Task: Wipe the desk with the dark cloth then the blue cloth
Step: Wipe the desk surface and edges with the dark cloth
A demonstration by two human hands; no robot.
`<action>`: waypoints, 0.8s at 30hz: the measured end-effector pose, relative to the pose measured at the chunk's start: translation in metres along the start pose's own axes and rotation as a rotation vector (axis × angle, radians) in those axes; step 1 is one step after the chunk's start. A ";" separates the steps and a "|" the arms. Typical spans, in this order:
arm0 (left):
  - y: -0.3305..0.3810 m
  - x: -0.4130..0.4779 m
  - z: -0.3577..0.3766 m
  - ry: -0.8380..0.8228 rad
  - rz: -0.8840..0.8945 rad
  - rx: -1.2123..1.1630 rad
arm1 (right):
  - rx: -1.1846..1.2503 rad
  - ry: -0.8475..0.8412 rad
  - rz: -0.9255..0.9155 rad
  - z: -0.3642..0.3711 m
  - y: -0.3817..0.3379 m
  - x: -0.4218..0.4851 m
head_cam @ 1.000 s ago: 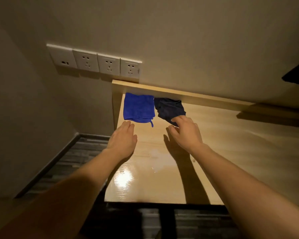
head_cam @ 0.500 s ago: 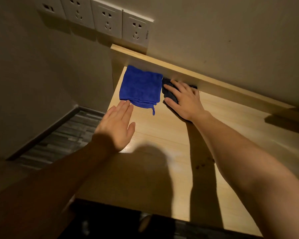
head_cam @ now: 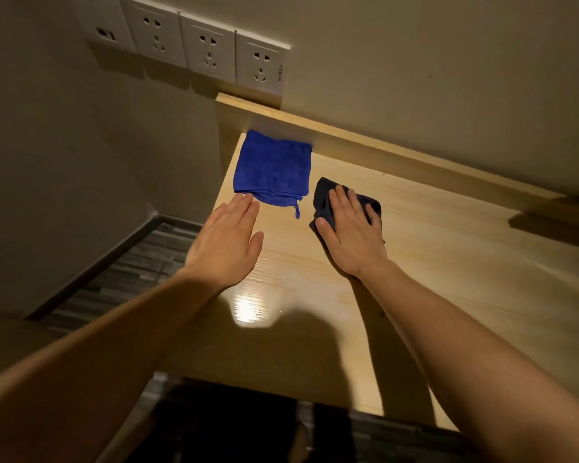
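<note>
Wood-grain table is met by a plain wall. On it the right hand is pressed flat, fingers spread, on the dark cloth; bare table is left open to its right. The left hand is held open beside the folded blue cloth.

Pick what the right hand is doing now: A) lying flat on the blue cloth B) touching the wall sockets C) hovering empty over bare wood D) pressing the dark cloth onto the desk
D: the right hand lies palm-down on the dark cloth, flattening it against the desk, while the blue cloth sits folded and uncovered beside it.
</note>
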State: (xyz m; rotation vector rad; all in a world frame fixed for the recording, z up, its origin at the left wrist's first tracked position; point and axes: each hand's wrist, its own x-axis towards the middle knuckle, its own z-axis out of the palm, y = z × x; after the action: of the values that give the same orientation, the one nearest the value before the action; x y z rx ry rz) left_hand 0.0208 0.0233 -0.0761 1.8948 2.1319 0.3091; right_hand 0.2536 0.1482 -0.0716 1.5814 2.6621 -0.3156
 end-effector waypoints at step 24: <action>-0.049 -0.050 -0.027 0.062 -0.033 -0.450 | 0.036 -0.113 -0.314 0.038 -0.149 -0.101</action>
State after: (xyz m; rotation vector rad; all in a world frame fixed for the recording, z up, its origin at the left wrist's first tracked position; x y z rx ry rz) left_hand -0.0284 -0.0311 -0.0644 1.6054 1.9203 0.7758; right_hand 0.1699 -0.0158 -0.0725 1.1105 2.8231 -0.4486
